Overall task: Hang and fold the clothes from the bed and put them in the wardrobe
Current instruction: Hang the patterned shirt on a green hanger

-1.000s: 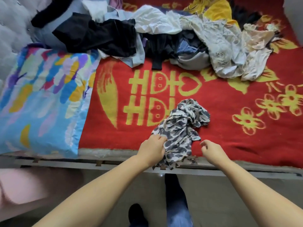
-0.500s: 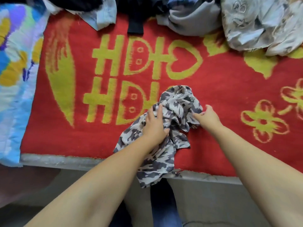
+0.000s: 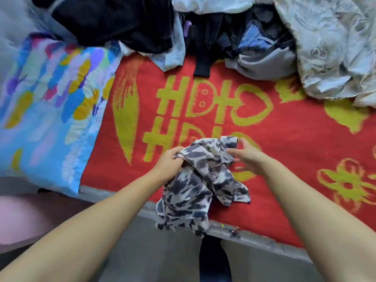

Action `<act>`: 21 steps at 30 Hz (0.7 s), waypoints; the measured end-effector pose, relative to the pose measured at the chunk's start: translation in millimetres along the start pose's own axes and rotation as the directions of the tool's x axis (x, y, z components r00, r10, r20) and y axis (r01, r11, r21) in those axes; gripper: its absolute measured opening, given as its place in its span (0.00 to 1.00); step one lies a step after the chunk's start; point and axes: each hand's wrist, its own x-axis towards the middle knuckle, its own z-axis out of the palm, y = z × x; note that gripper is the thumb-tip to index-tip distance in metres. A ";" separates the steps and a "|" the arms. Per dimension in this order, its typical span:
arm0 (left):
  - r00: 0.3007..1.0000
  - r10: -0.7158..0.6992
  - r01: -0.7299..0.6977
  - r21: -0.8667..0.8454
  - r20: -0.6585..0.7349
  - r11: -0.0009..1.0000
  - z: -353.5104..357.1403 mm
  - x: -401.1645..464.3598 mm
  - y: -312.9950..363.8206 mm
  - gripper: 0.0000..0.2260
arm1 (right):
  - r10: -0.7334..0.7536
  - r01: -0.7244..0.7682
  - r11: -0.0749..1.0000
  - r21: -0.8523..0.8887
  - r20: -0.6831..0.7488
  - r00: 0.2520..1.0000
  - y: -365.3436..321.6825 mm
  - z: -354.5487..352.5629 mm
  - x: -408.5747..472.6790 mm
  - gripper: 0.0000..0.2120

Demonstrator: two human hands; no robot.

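A crumpled grey-and-white camouflage garment [image 3: 195, 188] hangs over the near edge of the bed, on the red blanket [image 3: 284, 139] with yellow patterns. My left hand [image 3: 169, 163] grips its upper left part in a fist. On the garment's upper right edge, my right hand [image 3: 247, 157] holds the cloth with thumb and fingers. A pile of clothes [image 3: 223, 33] lies across the far side of the bed: black, white, grey, blue and pale printed pieces.
A multicoloured pillow [image 3: 46, 110] lies on the left of the bed. The bed's grey edge [image 3: 264, 237] runs below the blanket. My dark shoe [image 3: 213, 261] stands on the grey floor. A pink thing [image 3: 18, 220] sits low at left.
Both hands have gathered the camouflage garment higher and lifted its top off the blanket. The view has moved closer to the bed.
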 end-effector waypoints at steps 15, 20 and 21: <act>0.997 0.036 -0.016 -0.305 0.062 0.952 -190.8 -238.2 -3.8 0.08 | 0.053 -0.102 0.989 0.109 0.382 0.923 -61.2 238.0 -121.9 0.20; 0.925 -0.084 -0.050 -0.338 -0.370 0.940 -256.6 -335.4 -66.0 0.17 | -0.302 0.384 0.923 -0.025 0.571 0.763 -118.8 380.4 -250.5 0.11; 0.889 -0.087 -0.078 -0.336 -0.450 0.939 -266.0 -356.2 -74.6 0.18 | -0.356 0.453 0.891 -0.031 0.574 0.738 -121.6 404.8 -274.4 0.10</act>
